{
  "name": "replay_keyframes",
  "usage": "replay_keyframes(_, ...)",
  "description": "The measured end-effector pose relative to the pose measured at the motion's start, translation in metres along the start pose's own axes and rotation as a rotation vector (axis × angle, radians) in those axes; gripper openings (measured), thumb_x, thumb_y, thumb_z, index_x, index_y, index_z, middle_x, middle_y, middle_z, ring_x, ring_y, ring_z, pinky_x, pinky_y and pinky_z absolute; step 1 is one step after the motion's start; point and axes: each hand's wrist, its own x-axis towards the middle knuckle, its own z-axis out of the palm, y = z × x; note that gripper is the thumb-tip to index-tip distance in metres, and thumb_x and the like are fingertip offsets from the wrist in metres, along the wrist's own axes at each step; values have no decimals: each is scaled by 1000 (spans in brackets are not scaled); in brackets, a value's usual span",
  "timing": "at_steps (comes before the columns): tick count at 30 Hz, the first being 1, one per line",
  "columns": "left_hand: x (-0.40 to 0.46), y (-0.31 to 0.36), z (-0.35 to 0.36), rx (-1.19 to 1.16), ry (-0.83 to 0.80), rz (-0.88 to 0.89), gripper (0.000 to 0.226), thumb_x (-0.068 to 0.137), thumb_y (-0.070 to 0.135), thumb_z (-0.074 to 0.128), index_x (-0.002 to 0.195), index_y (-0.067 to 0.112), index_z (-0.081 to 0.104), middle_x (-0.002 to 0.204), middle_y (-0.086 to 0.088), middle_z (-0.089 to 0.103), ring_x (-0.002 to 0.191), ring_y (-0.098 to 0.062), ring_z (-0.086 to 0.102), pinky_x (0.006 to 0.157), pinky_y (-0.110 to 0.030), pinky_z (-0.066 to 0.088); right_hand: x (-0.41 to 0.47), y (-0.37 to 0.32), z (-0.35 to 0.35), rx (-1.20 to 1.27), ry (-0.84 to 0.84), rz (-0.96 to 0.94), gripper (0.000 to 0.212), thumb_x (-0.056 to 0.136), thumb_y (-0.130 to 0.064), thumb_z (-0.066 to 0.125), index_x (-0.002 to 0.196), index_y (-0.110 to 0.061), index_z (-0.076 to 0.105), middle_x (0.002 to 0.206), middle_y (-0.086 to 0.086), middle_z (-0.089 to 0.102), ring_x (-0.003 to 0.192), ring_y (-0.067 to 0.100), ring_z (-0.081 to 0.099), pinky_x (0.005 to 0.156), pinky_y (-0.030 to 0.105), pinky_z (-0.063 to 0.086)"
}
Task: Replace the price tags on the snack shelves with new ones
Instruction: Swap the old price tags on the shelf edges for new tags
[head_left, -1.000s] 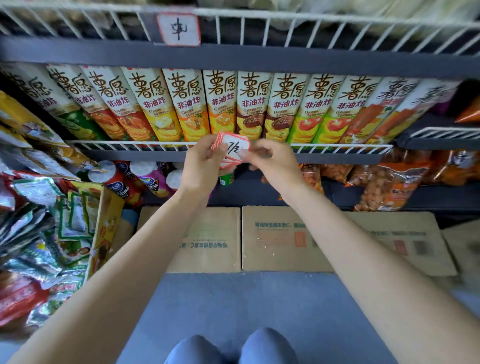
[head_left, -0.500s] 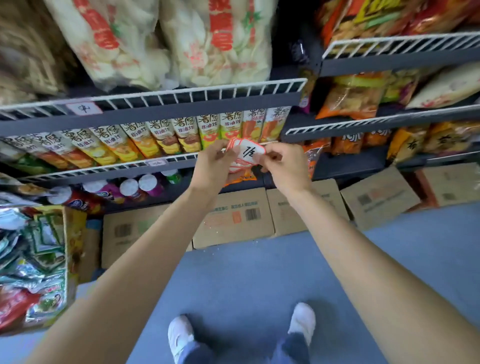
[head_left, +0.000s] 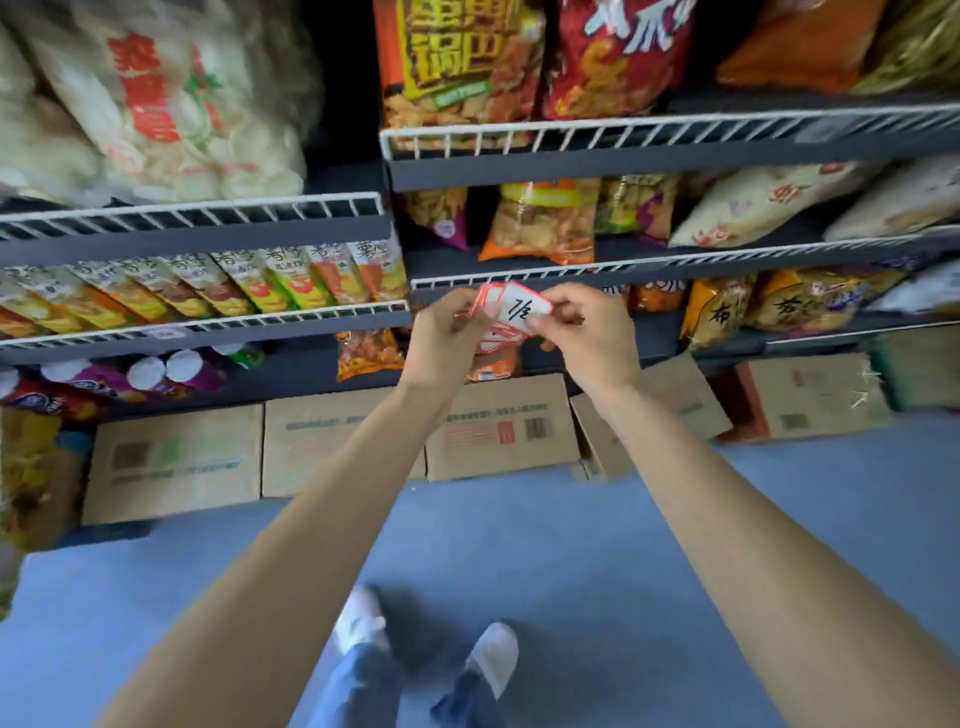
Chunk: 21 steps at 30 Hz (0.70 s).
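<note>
Shelves shifted left; both hands, left hand (head_left: 451, 332) and right hand (head_left: 587, 332), pinch price tags (head_left: 511, 312).

The dark shelves (head_left: 649, 166) with white wire rails carry snack bags (head_left: 540, 223) and a row of long chip boxes (head_left: 249, 283). On the blue floor (head_left: 597, 545), cardboard boxes (head_left: 504, 426) lie flat under the lowest shelf.

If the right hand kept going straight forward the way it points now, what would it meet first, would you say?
The right hand points toward the shelving. Probably it would first meet the white wire shelf rail and the orange snack bags just behind the red-bordered white price tags it holds; depth is unclear.
</note>
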Motion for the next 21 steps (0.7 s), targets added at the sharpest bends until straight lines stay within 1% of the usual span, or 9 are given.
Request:
replay_keyframes(3, 23, 3, 37, 33, -26, 0, 16, 95, 11, 52, 105, 2, 59, 92, -9, 65, 80, -13, 65, 76, -29, 59, 23, 22, -29, -14, 32, 14, 10, 83, -4, 65, 91, -8, 67, 81, 5, 67, 59, 9, 58, 58, 27, 53)
replay_keyframes(5, 42, 3, 57, 85, -18, 8, 14, 95, 10, 51, 103, 3, 59, 92, -10, 65, 79, -12, 64, 71, -26, 59, 39, 37, -46, -35, 53, 31, 13, 84, -3, 63, 97, -6, 67, 85, 5, 67, 57, 5, 56, 50, 16, 48)
replay_keyframes(7, 67, -2, 83, 181, -7, 12, 17, 94, 17, 53, 100, 3, 61, 95, -14, 67, 84, -21, 66, 74, -35, 59, 59, 56, -66, -66, 63, 62, 14, 87, -4, 60, 99, -6, 66, 87, 6, 67, 60, 9, 61, 43, 12, 44)
replay_keyframes(10, 105, -17, 115, 299, 2, -13, 35, 80, 38, 54, 96, 9, 65, 96, -14, 70, 94, -32, 65, 85, -49, 54, 88, 89, -92, -78, 99, 164, 9, 88, -6, 56, 92, -11, 63, 93, 11, 69, 73, 18, 67, 44, 20, 50)
replay_keyframes(13, 133, -32, 145, 385, 6, -20, 20, 87, 30, 56, 83, 11, 61, 88, -15, 66, 88, -36, 63, 86, -40, 52, 114, 117, -117, -129, 129, 179, 15, 86, -7, 53, 94, -5, 66, 96, 14, 70, 83, 24, 68, 66, 35, 58)
replay_keyframes(14, 143, -39, 154, 391, 7, -27, 19, 89, 28, 55, 81, 12, 60, 89, -16, 66, 89, -37, 63, 85, -43, 53, 121, 125, -125, -160, 138, 153, 17, 85, -8, 53, 94, -4, 67, 95, 15, 70, 84, 25, 68, 72, 40, 57)
replay_keyframes(17, 161, -52, 181, 316, 37, -92, 24, 91, 26, 54, 97, 5, 63, 101, -16, 68, 94, -31, 65, 82, -48, 55, 137, 147, -144, -239, 149, 91, 17, 88, -7, 53, 86, -1, 68, 88, 15, 71, 79, 20, 66, 75, 36, 53)
replay_keyframes(20, 171, -63, 210, 324, 75, -134, 22, 96, 15, 50, 110, 1, 60, 110, -16, 64, 97, -27, 63, 79, -42, 57, 155, 171, -156, -192, 91, 68, 20, 92, -12, 52, 89, 0, 68, 90, 16, 70, 79, 27, 69, 78, 47, 53)
replay_keyframes(21, 175, -68, 218, 312, 91, -147, 23, 96, 14, 49, 113, 1, 59, 112, -16, 63, 99, -26, 63, 78, -40, 58, 159, 178, -160, -202, 54, 60, 20, 93, -13, 51, 90, 0, 68, 92, 16, 70, 79, 26, 69, 77, 45, 54)
